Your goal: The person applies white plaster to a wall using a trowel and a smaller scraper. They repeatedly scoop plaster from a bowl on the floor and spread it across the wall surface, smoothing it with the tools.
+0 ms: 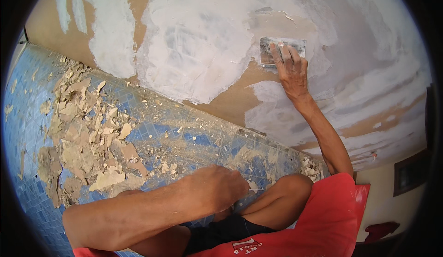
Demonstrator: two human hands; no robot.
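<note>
My right hand [293, 75], at the upper right of centre, grips a flat, smeared blade [266, 54] with fingers spread over its face, the blade set against the wall [184, 40], which shows patchy white coating over tan. My left hand [221, 188], at lower centre, appears curled near my bent knee [290, 192]; I cannot tell whether it holds anything. Broken tan flakes [83, 137] lie heaped on the blue tiled floor [32, 118] at the left of the frame.

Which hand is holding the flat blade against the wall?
The right hand, on the blade; the left hand is curled lower in view, apart from it.
</note>
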